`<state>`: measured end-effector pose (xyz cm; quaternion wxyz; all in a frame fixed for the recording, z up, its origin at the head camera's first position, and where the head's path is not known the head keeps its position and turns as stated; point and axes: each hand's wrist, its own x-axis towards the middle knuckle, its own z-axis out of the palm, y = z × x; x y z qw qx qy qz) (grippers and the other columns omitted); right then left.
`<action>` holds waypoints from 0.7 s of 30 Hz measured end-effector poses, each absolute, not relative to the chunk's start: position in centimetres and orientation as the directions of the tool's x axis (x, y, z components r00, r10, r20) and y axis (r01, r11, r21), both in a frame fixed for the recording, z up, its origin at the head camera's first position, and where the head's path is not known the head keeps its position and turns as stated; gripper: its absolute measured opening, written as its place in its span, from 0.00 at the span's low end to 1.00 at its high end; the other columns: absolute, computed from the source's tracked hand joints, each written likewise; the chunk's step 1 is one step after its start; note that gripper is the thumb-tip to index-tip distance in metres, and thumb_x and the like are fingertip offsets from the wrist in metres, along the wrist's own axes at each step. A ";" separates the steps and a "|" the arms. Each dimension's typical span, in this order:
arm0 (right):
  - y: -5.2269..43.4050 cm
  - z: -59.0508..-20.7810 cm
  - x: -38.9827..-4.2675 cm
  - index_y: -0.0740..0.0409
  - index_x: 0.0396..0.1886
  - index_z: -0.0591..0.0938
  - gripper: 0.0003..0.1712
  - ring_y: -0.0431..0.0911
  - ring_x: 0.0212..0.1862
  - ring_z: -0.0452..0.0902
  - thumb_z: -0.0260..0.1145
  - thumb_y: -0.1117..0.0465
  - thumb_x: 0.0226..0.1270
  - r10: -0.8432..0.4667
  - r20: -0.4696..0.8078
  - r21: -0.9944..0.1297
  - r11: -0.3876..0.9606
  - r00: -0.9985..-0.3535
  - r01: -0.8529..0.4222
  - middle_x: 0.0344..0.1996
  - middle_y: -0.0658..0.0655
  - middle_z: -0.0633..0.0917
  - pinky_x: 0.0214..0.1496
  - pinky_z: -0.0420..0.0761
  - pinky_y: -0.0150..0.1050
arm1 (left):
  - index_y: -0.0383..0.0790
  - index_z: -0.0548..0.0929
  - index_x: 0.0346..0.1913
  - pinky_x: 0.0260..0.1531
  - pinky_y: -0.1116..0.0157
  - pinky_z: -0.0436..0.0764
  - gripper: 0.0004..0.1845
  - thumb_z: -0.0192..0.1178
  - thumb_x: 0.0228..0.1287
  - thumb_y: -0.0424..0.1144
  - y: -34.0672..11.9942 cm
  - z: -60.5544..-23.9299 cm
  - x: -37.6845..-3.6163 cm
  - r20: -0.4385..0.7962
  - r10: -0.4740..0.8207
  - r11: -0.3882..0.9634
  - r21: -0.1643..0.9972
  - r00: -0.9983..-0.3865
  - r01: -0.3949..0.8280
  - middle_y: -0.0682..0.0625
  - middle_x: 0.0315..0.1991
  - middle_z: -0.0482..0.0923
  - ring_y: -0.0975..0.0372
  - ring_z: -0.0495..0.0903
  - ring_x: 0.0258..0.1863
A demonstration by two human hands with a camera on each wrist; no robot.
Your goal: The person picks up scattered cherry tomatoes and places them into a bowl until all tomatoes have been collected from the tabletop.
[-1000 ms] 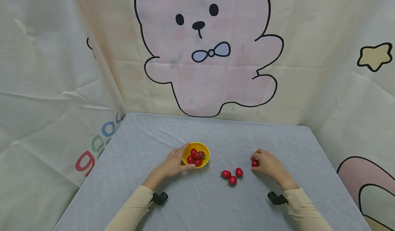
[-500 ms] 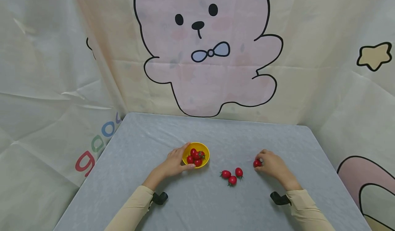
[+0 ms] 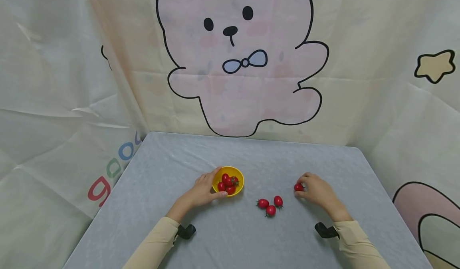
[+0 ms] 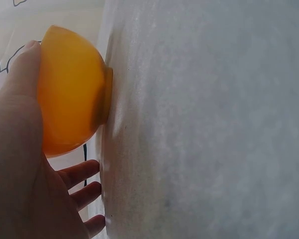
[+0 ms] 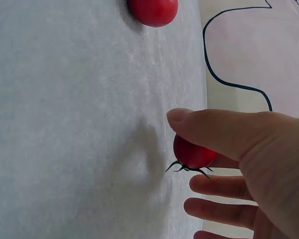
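Both arms wear long, close-fitting cream sleeves that end at the wrists. The left hand (image 3: 203, 191) and right hand (image 3: 318, 193) are bare. A small black camera mount (image 3: 186, 231) sits under the left wrist, at about 7 o'clock from that hand; another black mount (image 3: 325, 230) sits under the right wrist.

Bowl (image 3: 237, 192): yellow plastic, smooth, semi-gloss, faintly translucent at the wall
Cherry tomatoes (image 3: 270, 206): red skin, glossy, taut, with dry green calyxes
Tabletop (image 3: 251, 157): grey covering, matt, fine grainy weave, lightly creased
Backdrop (image 3: 230, 61): thin printed cloth, matt, wrinkled
Sleeves (image 3: 154, 245): beige knit fabric, soft, matt
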<state>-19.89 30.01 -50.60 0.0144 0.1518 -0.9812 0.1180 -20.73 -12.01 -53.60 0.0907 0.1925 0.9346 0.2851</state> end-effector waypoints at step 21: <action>26.3 -49.7 -20.9 0.52 0.38 0.87 0.17 0.49 0.45 0.80 0.78 0.49 0.53 -0.337 0.080 -0.247 0.905 -0.938 -0.347 0.45 0.56 0.84 0.45 0.83 0.48 | 0.53 0.47 0.80 0.74 0.41 0.57 0.54 0.59 0.58 0.71 -12.0 -53.8 -20.8 -0.058 0.406 0.767 0.565 -0.912 0.306 0.46 0.78 0.57 0.45 0.61 0.73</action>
